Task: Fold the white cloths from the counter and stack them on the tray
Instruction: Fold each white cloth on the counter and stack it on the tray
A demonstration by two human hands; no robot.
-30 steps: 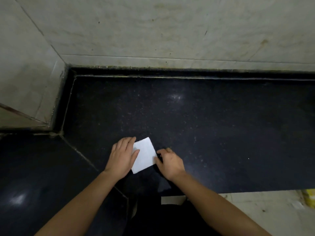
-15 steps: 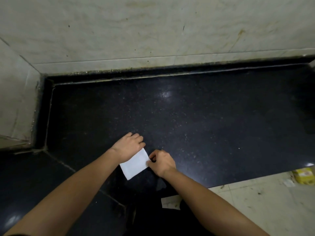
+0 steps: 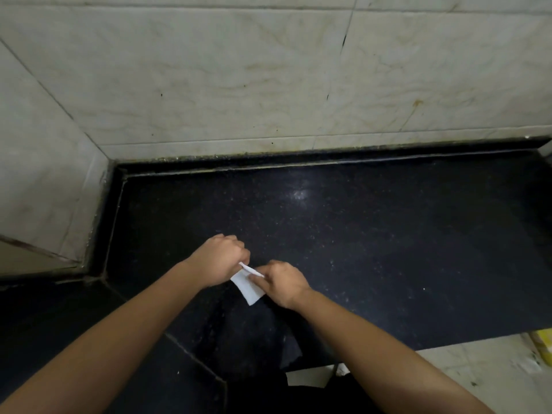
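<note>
Black counter (image 3: 358, 234) lies under a small white cloth (image 3: 250, 287) near its front edge. Light and limp, it likely sags, so corners are best to hold — my left hand (image 3: 219, 259) and right hand (image 3: 283, 283) both pinch its raised far edge

Dim, soft, glare on counter (image 3: 300, 194)

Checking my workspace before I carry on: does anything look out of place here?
Nothing looks spilled or damaged. The left hand and right hand pinch a small white cloth over the black counter, mid-fold. Only brownish stains mark the wall tiles.
</note>
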